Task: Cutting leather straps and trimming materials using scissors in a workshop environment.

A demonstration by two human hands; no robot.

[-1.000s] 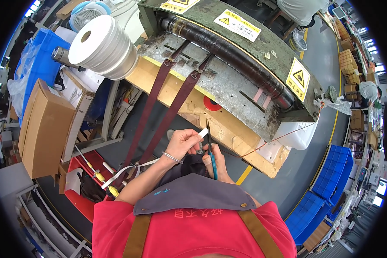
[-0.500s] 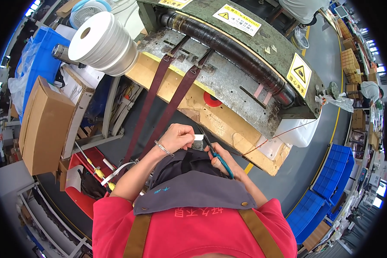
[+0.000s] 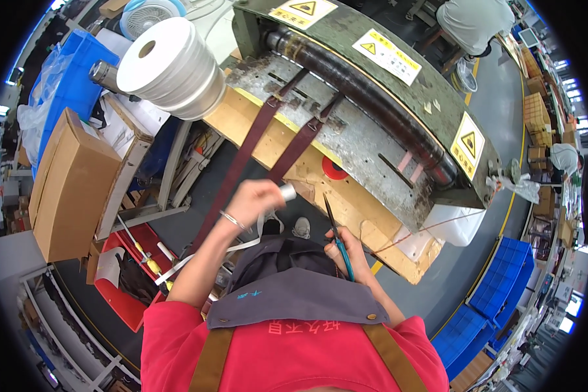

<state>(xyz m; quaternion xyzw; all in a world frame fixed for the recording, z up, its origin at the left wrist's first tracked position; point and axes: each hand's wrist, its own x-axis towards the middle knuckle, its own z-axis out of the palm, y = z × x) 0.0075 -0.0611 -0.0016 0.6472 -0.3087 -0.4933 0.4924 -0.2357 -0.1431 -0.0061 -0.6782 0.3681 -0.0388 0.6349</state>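
My left hand (image 3: 251, 204), raised in front of the machine and blurred by motion, pinches the end of a white strip (image 3: 287, 192). From below that hand the white strip runs down to the left, past my apron toward the red bin. My right hand (image 3: 350, 247), closer to my body, is closed round scissors with teal handles (image 3: 344, 260). Their dark blades point up and away, apart from the strip. Two maroon straps (image 3: 243, 160) come out of the machine's metal bed (image 3: 346, 130) and hang down beside my left arm.
Beyond the bed is a dark roller (image 3: 366, 91) under a green cover. A large white spool (image 3: 166, 72) stands at the far left. A cardboard box (image 3: 75, 186) and a red bin (image 3: 114, 287) are to my left. Blue crates (image 3: 503, 271) stand at the right.
My left hand has moved up and left, away from the scissors, with the white strip's end. My right hand with the scissors has shifted slightly right and down.
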